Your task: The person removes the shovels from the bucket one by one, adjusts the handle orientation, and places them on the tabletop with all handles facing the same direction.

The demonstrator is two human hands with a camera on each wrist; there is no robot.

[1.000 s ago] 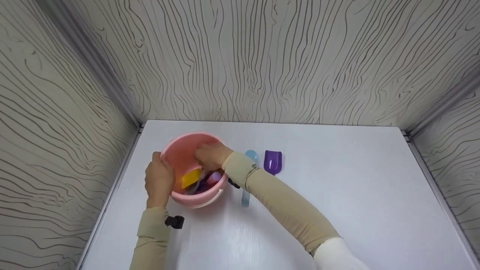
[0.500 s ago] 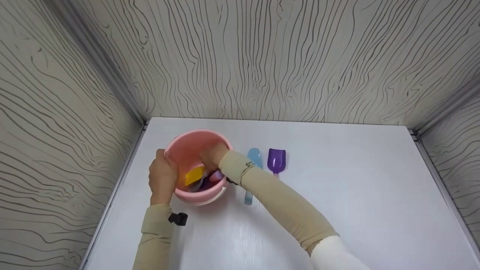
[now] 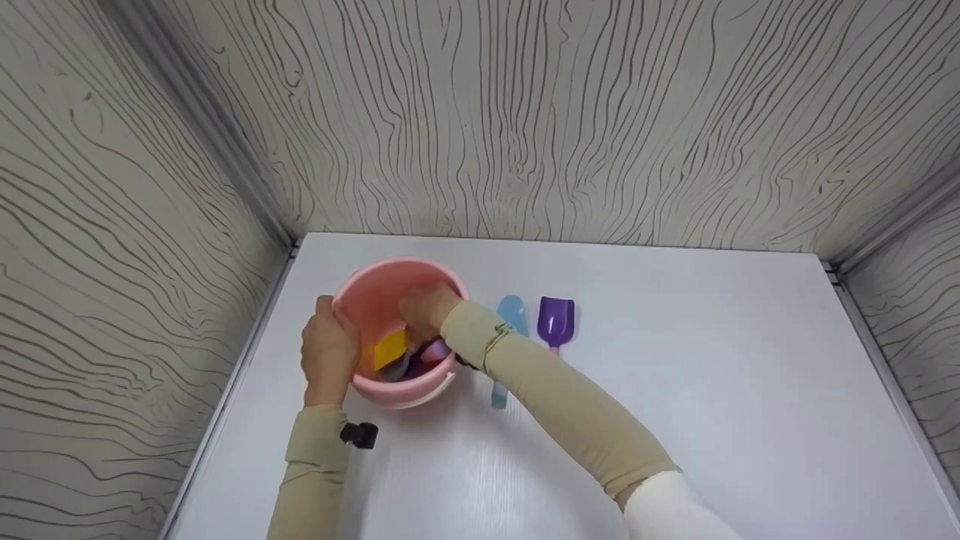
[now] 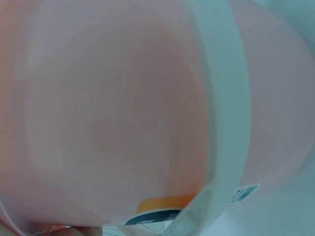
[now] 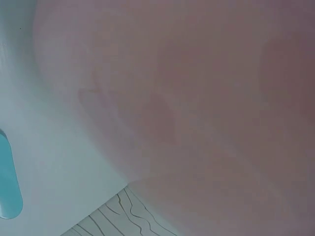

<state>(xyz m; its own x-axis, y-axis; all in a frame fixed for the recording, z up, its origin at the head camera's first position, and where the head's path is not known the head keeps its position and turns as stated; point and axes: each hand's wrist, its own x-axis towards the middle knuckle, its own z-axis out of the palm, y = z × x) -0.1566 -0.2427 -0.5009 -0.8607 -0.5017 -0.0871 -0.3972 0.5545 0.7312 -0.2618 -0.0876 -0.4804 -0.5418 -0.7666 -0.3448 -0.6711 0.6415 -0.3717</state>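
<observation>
Left hand [image 3: 328,351] grips the pink bucket [image 3: 375,300] by its nine o'clock rim, presumably steadying it; right hand [image 3: 427,310] reaches inside, fingers obscured, hold undetermined. Position: on the white table [image 3: 697,360], toward ten o'clock.

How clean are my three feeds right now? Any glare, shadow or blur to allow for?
Head: fairly even light, pale sheen on the white table, soft shadow by the pink bucket, right hand blurry inside it. Left wrist: hazy bucket wall fills most of the frame, the white handle soft-edged. Right wrist: the bucket looms as pinkish haze; the blue tool has a clearer edge.
</observation>
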